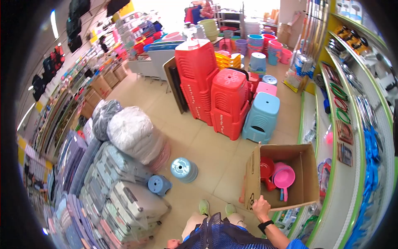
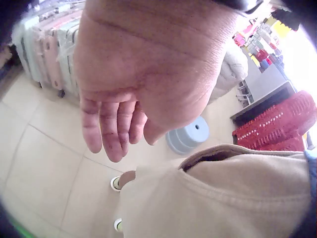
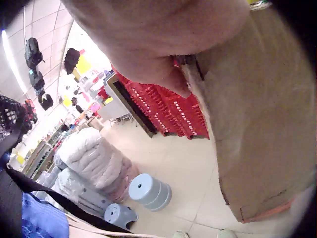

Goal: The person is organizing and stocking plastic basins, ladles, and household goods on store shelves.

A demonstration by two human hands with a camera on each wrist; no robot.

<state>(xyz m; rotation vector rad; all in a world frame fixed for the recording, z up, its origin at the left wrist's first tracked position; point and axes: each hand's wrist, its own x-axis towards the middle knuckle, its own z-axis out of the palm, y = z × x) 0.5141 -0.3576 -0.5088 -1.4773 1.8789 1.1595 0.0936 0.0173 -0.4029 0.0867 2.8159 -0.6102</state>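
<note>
My right hand (image 1: 261,208) grips the near top edge of an open cardboard box (image 1: 306,176), thumb on one side of the wall. Inside the box lie a pink water dipper (image 1: 284,177) and a red dipper (image 1: 267,168), with a small blue handle end beside the pink one. In the right wrist view the box wall (image 3: 262,119) fills the right side, and most of the gripping fingers are hidden. My left hand (image 2: 143,84) hangs loose by the trouser leg, fingers slightly bent and holding nothing.
Blue stools (image 1: 183,169) stand on the floor ahead, near wrapped suitcases (image 1: 128,199) and a bagged white bundle (image 1: 134,128). Stacked red stools (image 1: 230,103) and a light-blue stool stack (image 1: 262,116) rise beyond the box. Store shelves (image 1: 340,182) run along the right.
</note>
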